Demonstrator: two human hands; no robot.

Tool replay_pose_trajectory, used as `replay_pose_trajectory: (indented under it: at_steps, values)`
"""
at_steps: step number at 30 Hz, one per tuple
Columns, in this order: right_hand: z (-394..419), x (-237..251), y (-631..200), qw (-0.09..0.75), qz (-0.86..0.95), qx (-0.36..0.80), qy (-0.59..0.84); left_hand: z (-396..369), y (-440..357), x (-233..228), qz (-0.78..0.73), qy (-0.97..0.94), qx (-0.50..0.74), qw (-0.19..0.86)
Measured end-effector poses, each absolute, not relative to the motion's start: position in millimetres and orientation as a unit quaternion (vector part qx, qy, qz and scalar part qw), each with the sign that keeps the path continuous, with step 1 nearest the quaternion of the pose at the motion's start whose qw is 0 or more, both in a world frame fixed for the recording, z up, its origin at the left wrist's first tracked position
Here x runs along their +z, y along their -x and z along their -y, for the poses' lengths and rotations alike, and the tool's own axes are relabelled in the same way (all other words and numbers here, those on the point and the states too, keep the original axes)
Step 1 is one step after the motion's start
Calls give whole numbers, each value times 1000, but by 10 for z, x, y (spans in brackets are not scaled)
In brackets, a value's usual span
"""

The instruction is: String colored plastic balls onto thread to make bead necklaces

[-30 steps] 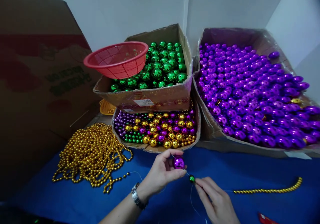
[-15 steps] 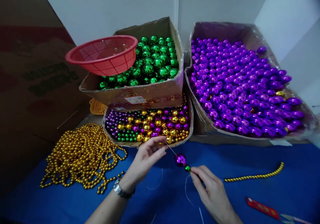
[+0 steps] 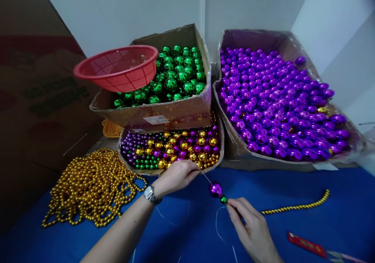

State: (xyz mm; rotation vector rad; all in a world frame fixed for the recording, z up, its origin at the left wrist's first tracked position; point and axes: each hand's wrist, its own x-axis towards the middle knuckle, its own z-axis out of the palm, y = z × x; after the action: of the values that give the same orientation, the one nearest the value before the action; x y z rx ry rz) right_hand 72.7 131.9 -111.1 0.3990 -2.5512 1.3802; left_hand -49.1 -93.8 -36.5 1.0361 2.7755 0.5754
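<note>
A purple bead (image 3: 216,189) and a smaller green bead (image 3: 223,199) sit together on a thin pale string (image 3: 206,176) between my hands. My left hand (image 3: 177,178), with a watch on the wrist, pinches the string's upper stretch above the purple bead. It is in front of the lower box (image 3: 120,153) of mixed gold, purple and green beads. Just under the green bead, the thumb and forefinger of my right hand (image 3: 249,224) are closed on the string. A loose loop of string hangs beside the right hand over the blue tabletop (image 3: 202,231).
Behind are a box of green balls (image 3: 181,75) with a red basket (image 3: 117,71) on it, and a box of purple balls (image 3: 278,106). Gold bead strands (image 3: 93,188) lie at left. A gold bead string (image 3: 295,208), a red packet (image 3: 306,244) and scissors (image 3: 342,256) are at right.
My left hand has turned palm down and its fingers have closed together on the string. The two beads and my right hand have shifted slightly right and down in the view.
</note>
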Motion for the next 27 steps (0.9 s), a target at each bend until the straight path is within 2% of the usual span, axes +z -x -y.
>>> replay_pose_trajectory:
  at_steps: [5, 11, 20, 27]
  values:
    - [-1321, -1110, -738, 108, 870, 463, -127, 891, 630, -412, -933, -336, 119, 51]
    - [-1359, -1126, -762, 100, 868, 473, -118, 961, 740, -505, -949, -295, 112, 3]
    - [-1364, -1146, -759, 92, 869, 471, -117, 1173, 711, -307, -940, -265, 215, -16]
    - [-1324, -1136, -722, 99, 876, 455, -123, 1279, 720, -345, -954, -279, 75, 78]
